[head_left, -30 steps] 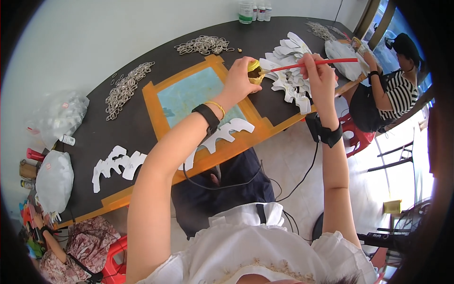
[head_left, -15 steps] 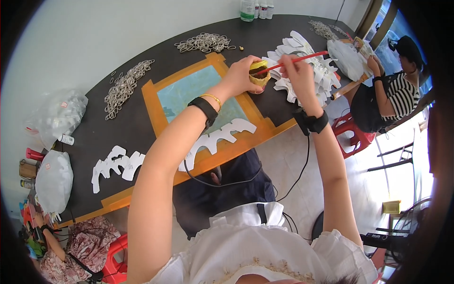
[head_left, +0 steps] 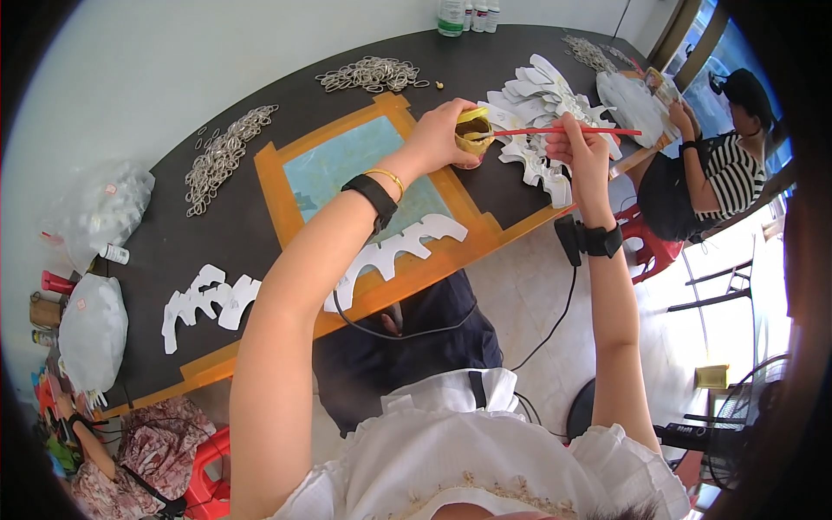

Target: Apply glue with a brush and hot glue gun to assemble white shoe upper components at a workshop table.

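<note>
My left hand [head_left: 440,139] is closed around a small yellow jar [head_left: 473,152] and holds it above the right edge of the taped board. The jar is tilted, and its mouth shows dark inside. In my right hand [head_left: 582,160] is a thin red-handled brush [head_left: 620,132], pinched between the fingers and nearly level. Its dark tip reaches the jar's mouth; whether it touches the rim I cannot tell. Below my left hand, a scalloped white strip [head_left: 394,253] lies along the near side of the blue-green sheet [head_left: 338,160], which has a wide orange tape border [head_left: 273,195].
A heap of white scalloped pieces [head_left: 542,87] lies beyond my right hand. More white cut-outs [head_left: 204,299] are at left, with piles of metal rings [head_left: 230,160] farther back. Plastic bags [head_left: 94,334] stand at the left edge. Co-workers sit at right [head_left: 732,165] and lower left [head_left: 160,451].
My right hand has moved right and a little nearer to me. The brush has swung from slanting to almost level. My left hand with the jar has hardly moved.
</note>
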The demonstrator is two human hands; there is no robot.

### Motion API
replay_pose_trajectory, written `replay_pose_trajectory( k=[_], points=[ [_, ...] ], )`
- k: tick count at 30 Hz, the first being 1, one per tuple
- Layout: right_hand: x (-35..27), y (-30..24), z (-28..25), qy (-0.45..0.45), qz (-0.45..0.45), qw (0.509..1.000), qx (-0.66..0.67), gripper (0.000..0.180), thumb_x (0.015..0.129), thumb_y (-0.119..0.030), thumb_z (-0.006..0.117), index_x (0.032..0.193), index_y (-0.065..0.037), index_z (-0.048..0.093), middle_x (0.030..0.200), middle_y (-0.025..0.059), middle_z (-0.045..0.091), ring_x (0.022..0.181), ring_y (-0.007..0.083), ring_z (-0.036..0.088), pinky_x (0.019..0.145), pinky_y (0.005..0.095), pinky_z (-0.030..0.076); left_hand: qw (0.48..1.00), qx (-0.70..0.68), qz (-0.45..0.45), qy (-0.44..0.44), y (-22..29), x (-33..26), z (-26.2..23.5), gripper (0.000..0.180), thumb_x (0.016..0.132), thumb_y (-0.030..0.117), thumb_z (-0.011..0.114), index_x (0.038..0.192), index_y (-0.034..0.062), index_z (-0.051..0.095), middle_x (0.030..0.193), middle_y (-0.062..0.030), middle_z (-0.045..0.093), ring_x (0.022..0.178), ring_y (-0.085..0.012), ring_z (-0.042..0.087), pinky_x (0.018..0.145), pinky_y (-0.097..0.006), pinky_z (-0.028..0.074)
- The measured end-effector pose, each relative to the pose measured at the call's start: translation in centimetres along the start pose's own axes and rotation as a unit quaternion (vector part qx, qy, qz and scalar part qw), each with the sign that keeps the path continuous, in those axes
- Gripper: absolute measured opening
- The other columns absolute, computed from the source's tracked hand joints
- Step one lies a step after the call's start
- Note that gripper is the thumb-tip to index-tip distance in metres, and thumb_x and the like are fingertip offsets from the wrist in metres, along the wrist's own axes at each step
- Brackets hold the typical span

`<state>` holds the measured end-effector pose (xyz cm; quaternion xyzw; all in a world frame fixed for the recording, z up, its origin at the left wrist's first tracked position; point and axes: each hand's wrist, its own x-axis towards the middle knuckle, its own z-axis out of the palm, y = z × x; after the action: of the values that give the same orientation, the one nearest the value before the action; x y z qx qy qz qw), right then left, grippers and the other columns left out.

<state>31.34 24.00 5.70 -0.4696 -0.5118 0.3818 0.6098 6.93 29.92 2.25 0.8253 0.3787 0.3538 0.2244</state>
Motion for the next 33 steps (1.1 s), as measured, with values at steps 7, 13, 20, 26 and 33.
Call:
replay_pose_trajectory(
  k=[7, 13, 20, 26, 33],
  points=[
    [-0.1, 1.1, -1.9, 0.008, 0.025, 1.0, 0.012, 0.036, 0.096, -0.031, 0.058, 0.095, 0.004, 0.066, 0.077, 0.0088, 0.067, 0.064, 0.0139, 0.065, 0.062, 0.0245, 0.054, 1.0, 0.008, -0.003, 0.0, 0.0, -0.2, 0.1, 0.076, 0.059, 0.019, 0.088, 0.124, 0.0068, 0.05, 0.118, -0.0124, 0.061, 0.112, -0.0291, 0.059, 0.096, -0.037, 0.047],
    [-1.1, 3.5, -3.7, -0.014, 0.1, 0.985, 0.137, 0.033, 0.098, -0.029, 0.055, 0.101, 0.003, 0.064, 0.081, 0.0086, 0.067, 0.071, 0.0151, 0.065, 0.068, 0.0259, 0.054, 1.0, 0.015, 0.014, -0.003, -0.2, -0.3, 0.0, 0.077, 0.062, 0.024, 0.086, 0.126, 0.0068, 0.048, 0.123, -0.0132, 0.058, 0.114, -0.0306, 0.057, 0.097, -0.038, 0.046],
    [-2.3, 4.1, -4.4, -0.038, 0.147, 0.929, 0.338, 0.03, 0.1, -0.024, 0.052, 0.114, 0.001, 0.059, 0.098, 0.0114, 0.067, 0.091, 0.0185, 0.065, 0.084, 0.03, 0.054, 0.997, 0.054, 0.049, -0.004, -1.4, -0.6, 0.7, 0.083, 0.065, 0.032, 0.084, 0.132, 0.0061, 0.044, 0.13, -0.0144, 0.052, 0.119, -0.0318, 0.054, 0.1, -0.038, 0.044],
    [-2.2, 2.0, -3.7, -0.046, 0.103, 0.921, 0.372, 0.031, 0.099, -0.021, 0.052, 0.12, 0.002, 0.055, 0.109, 0.0146, 0.065, 0.104, 0.0223, 0.062, 0.095, 0.0344, 0.051, 0.997, 0.072, 0.036, 0.008, -0.7, -1.0, 0.4, 0.082, 0.071, 0.038, 0.081, 0.135, 0.0064, 0.042, 0.135, -0.0159, 0.048, 0.126, -0.0324, 0.048, 0.105, -0.04, 0.04],
    [-1.4, 0.5, -3.8, -0.042, 0.056, 0.913, 0.402, 0.031, 0.099, -0.018, 0.051, 0.12, 0.004, 0.055, 0.112, 0.0164, 0.064, 0.109, 0.0242, 0.061, 0.1, 0.0363, 0.049, 0.987, -0.057, -0.034, 0.144, 9.7, -5.2, -5.0, 0.042, 0.083, 0.029, 0.074, 0.106, -0.0013, 0.056, 0.105, -0.011, 0.059, 0.096, -0.0214, 0.059, 0.089, -0.031, 0.046]
  ],
)
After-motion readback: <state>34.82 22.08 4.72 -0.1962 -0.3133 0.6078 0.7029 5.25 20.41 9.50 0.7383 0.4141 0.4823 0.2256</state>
